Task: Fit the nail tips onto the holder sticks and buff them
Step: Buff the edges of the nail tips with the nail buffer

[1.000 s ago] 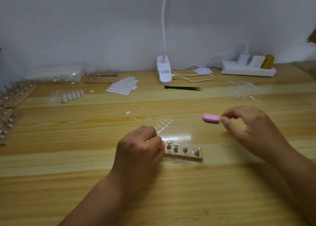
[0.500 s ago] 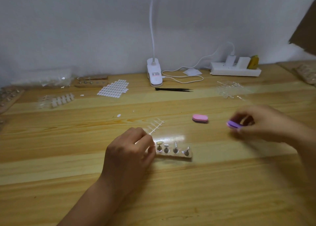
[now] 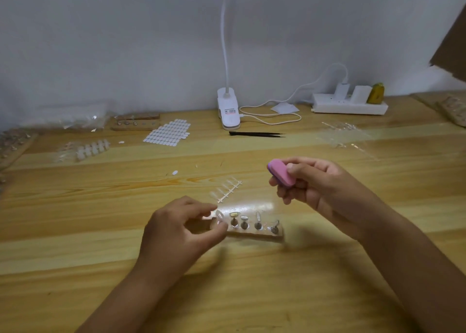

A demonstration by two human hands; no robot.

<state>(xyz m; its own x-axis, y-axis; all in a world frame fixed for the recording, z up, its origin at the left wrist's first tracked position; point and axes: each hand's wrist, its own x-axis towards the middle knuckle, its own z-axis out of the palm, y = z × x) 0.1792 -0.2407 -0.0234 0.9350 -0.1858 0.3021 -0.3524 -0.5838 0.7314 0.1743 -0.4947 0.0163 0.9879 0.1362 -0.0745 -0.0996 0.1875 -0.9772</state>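
Pinching pink buffer (image 3: 281, 172), right hand (image 3: 318, 184); left hand (image 3: 176, 229) pinching nail tip (image 3: 220, 216); lamp label (image 3: 230, 112) illegible.

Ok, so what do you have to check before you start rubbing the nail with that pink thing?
1. The pink buffer is held in the right hand: ok.
2. The left hand pinches the clear nail tip at the left end of the wooden block: ok.
3. The tip is pushed firmly onto its stick: cannot tell, too blurred.
4. The buffer touches the tip: not ok, they are apart.
5. The block lies flat on the table: ok.
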